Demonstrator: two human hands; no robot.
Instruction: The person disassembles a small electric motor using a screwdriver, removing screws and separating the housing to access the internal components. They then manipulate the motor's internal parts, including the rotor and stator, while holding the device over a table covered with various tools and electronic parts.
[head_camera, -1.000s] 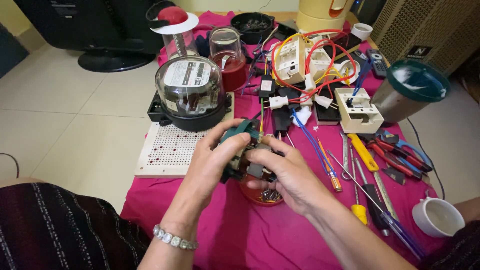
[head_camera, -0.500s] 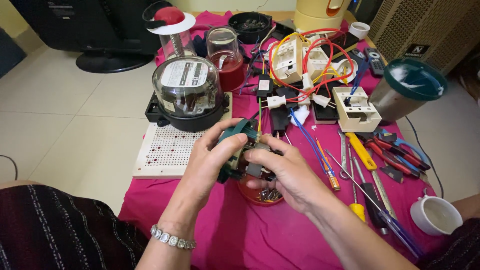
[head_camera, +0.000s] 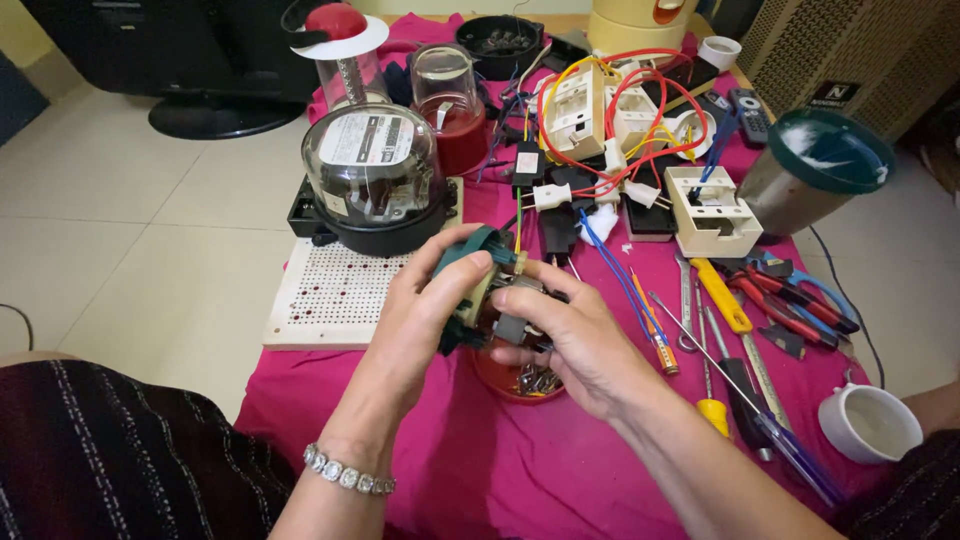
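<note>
Both my hands met over the near middle of the pink-clothed table, clamped together on one small motor assembly with a dark green plastic frame. My left hand gripped its green side; my right hand closed on its metal core from the other side. Directly beneath lay a shallow red dish of small metal parts. Toward the far left edge stood a glass-domed black-based meter on a white perforated board.
</note>
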